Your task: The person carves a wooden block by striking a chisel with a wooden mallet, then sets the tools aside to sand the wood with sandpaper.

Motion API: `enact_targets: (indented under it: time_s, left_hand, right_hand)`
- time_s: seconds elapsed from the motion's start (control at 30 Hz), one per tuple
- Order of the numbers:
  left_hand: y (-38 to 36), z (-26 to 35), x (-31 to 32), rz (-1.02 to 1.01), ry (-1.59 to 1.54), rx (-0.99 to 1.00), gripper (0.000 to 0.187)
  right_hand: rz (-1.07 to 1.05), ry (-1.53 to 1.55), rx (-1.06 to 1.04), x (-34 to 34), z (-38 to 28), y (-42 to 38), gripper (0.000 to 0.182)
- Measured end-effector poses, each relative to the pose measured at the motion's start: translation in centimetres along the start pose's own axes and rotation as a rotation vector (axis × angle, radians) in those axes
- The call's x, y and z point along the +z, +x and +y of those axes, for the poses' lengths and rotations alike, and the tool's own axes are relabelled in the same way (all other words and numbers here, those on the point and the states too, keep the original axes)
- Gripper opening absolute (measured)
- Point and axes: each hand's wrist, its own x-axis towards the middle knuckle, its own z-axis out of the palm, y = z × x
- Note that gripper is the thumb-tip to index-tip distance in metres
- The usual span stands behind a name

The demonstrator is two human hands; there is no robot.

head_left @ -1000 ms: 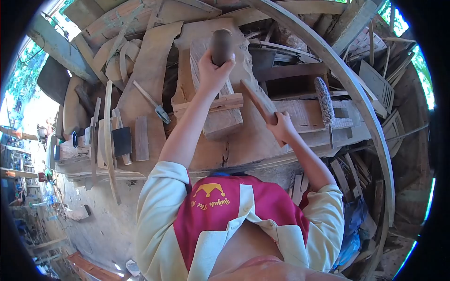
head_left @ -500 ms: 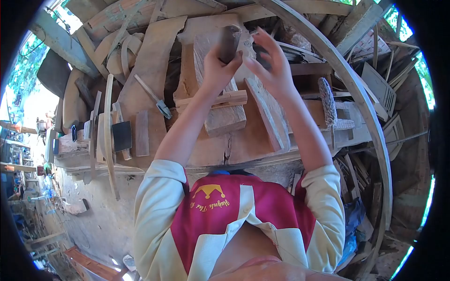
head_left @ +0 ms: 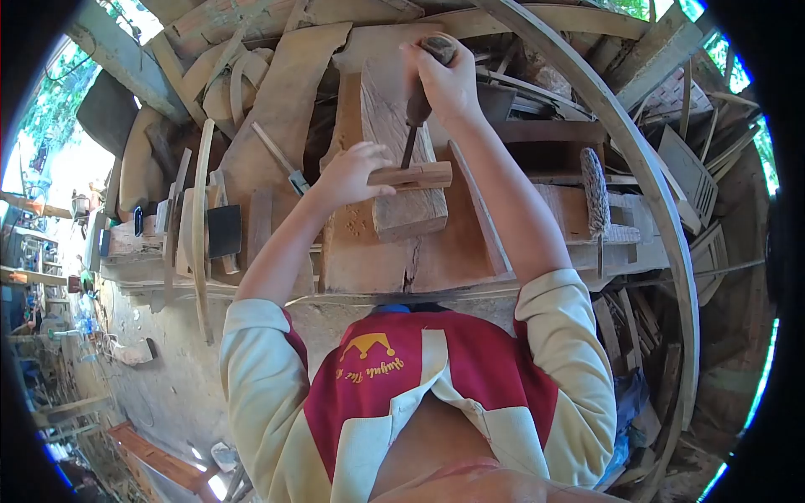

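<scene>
My right hand (head_left: pixel 450 84) is wrapped round the dark handle of a chisel (head_left: pixel 418 109), raised over the bench. The chisel leans slightly, and its narrow blade runs down to the top of a small wooden piece (head_left: pixel 423 174). My left hand (head_left: pixel 352 174) grips the left end of that piece, fingers on top and thumb near its front side. Beneath it lies a thick, pale wooden block (head_left: pixel 409 220). Where the blade tip meets the wood is too small to make out.
Wood chips lie on the bench (head_left: pixel 352 277) left of the block. A pale-handled tool (head_left: pixel 281 159) rests behind my left forearm. A rough brush-like piece (head_left: pixel 595 193) stands at right. A long curved wooden strip (head_left: pixel 625 138) arches along the right side.
The chisel has passed from my left hand to my right, which was open before. My left hand has come down onto the small wooden piece, and the blade now reaches that piece.
</scene>
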Motion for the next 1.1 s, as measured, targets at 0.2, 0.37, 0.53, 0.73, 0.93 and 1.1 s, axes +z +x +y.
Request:
enact_targets:
  time_s: [0.2, 0.37, 0.53, 0.73, 0.93, 1.1]
  left_hand:
    - [-0.5, -1.0, 1.5, -0.026, -0.243, 0.022, 0.046]
    - [-0.6, -0.7, 1.8, 0.011, -0.224, -0.04, 0.046]
    - [-0.9, -0.2, 1.8, 0.008, -0.247, -0.127, 0.049]
    - [-2.0, -0.1, 2.3, 0.032, -0.41, -0.283, 0.052]
    - [-1.1, 0.8, 1.3, -0.034, -0.312, -0.329, 0.052]
    - [-0.9, 1.1, 0.8, -0.08, -0.293, -0.331, 0.051]
  right_hand:
    - [-0.17, 0.047, -0.001, -0.4, 0.4, 1.3, 0.011]
    - [-0.23, 0.054, 0.032, 0.9, 0.8, 1.7, 0.013]
    - [-0.141, -0.028, -0.017, 2.0, 1.3, 1.5, 0.015]
    - [0.299, 0.22, 0.1, -2.7, 1.5, 3.5, 0.015]
    - [0.338, 0.299, 0.066, -4.8, 2.0, 2.9, 0.014]
    - [0.343, 0.345, 0.059, -4.7, 1.9, 2.4, 0.015]
